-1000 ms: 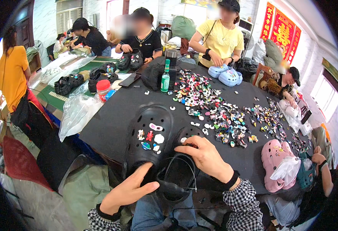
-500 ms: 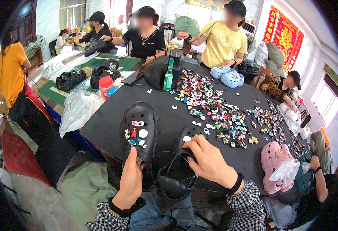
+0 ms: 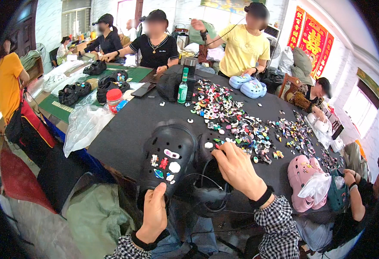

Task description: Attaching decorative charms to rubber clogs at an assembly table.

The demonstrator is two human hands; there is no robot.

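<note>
My left hand (image 3: 156,211) is closed round the heel end of a black clog (image 3: 172,138), its thumb over the opening. The clog is tilted with its toe up and carries several small charms: a white cloud (image 3: 174,166), a red figure (image 3: 163,163), a blue-green planet (image 3: 159,173). Beside it is a second black clog (image 3: 206,194), opening toward me, with a white charm (image 3: 208,145) on its toe. My right hand (image 3: 241,166) has its fingers bent round that clog's right upper edge; the fingertips are partly hidden.
A wide spread of loose charms (image 3: 241,121) covers the black tabletop (image 3: 124,134). A green bottle (image 3: 183,88), a red-lidded jar (image 3: 114,101), blue clogs (image 3: 252,89) and pink clogs (image 3: 299,177) stand around it. Several people sit or stand round the tables.
My left hand has lifted and tilted the first clog toward me, a little to the right. My right fingers have slid off the second clog's white charm to its right edge.
</note>
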